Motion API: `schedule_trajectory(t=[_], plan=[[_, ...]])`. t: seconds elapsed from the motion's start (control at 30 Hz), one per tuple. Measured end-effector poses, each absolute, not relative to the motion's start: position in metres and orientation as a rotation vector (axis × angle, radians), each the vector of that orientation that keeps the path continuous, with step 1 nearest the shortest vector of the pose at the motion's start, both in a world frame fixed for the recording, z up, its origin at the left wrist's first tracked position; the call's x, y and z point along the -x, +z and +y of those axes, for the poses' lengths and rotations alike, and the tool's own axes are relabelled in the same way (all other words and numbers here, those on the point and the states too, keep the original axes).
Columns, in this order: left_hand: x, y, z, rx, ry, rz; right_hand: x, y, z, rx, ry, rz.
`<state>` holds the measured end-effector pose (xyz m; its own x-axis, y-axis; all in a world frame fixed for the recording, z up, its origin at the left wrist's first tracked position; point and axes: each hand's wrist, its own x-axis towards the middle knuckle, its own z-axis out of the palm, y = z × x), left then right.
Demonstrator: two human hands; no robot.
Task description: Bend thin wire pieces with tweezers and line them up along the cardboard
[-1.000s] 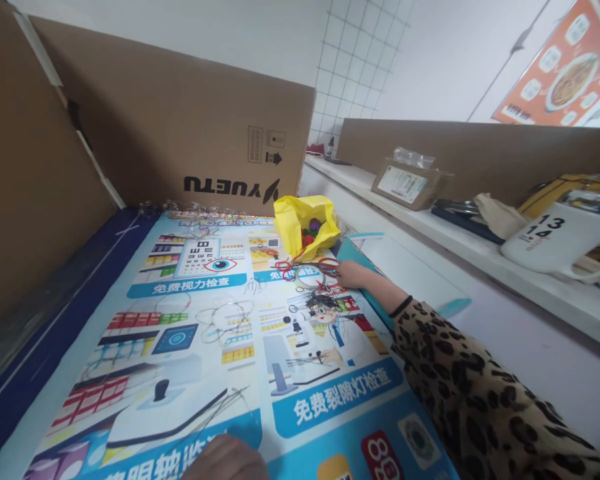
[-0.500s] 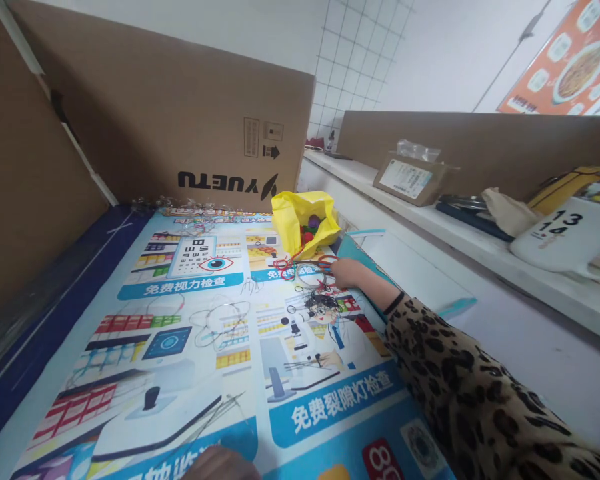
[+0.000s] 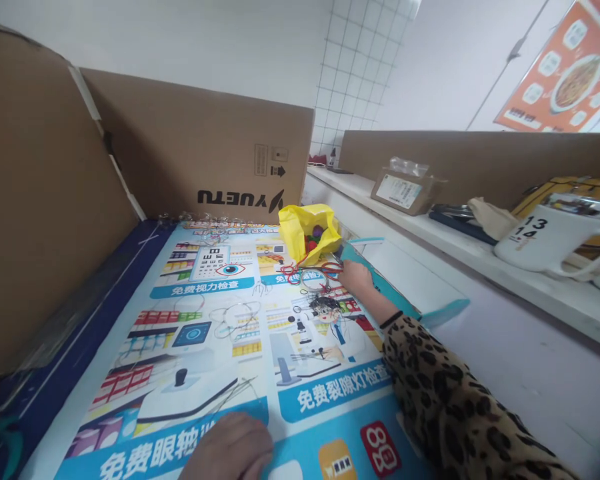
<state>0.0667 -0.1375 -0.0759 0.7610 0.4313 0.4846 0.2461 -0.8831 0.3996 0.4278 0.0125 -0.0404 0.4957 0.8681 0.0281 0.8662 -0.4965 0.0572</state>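
Note:
My right hand (image 3: 354,275), in a leopard-print sleeve (image 3: 450,407), reaches far across a printed poster (image 3: 240,353) and rests among red and clear wire rings (image 3: 307,273) beside a yellow bag (image 3: 307,230) of coloured beads. Its fingers are curled on the rings; what they grip is too small to make out. My left hand (image 3: 230,450) lies on the poster's near edge, knuckles up, fingers partly out of view, next to a bundle of thin wires (image 3: 230,393). More wire loops (image 3: 235,317) lie mid-poster.
Cardboard panels (image 3: 195,147) wall the left and back. A white ledge (image 3: 430,227) on the right carries a small cardboard box (image 3: 405,190), a dark flat item and a white mug (image 3: 550,237) marked 13 14. A teal strip (image 3: 410,303) runs along the poster's right edge.
The view has tilted down a little, showing more of my left hand. My right hand stays at the rings by the yellow bag.

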Motion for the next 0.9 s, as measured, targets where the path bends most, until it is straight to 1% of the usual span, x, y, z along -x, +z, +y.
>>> schedule_trajectory(t=[0.17,0.3,0.4,0.47,0.53,0.6,0.7,0.8,0.9], plan=[[-0.061,-0.079,-0.138,-2.588,0.855,0.566,-0.416,-0.029,0.004,-2.831,0.166,1.647],[-0.057,-0.076,-0.13,-2.467,0.994,0.747,-0.387,-0.021,-0.008,-2.856,0.234,1.849],[-0.061,-0.049,-0.114,-2.173,0.96,1.064,-0.352,-0.012,-0.019,-2.774,0.282,2.087],[-0.069,-0.022,-0.1,-1.994,0.918,1.174,-0.326,-0.004,-0.026,-2.685,0.316,2.25],[-0.077,0.004,-0.083,-1.911,0.945,1.179,-0.303,0.004,-0.033,-2.588,0.376,2.403],[-0.086,0.021,-0.065,-1.884,0.973,1.12,-0.285,0.009,-0.036,-2.44,0.591,2.611],[-0.096,0.027,-0.043,-1.838,0.923,1.022,-0.269,0.012,-0.037,-2.341,0.801,2.742],[-0.104,0.018,-0.029,-1.758,0.89,0.897,-0.263,0.009,-0.033,-2.331,0.835,2.765],[-0.107,0.008,-0.023,-1.649,0.895,0.861,-0.262,0.005,-0.029,-2.316,0.751,2.773]])
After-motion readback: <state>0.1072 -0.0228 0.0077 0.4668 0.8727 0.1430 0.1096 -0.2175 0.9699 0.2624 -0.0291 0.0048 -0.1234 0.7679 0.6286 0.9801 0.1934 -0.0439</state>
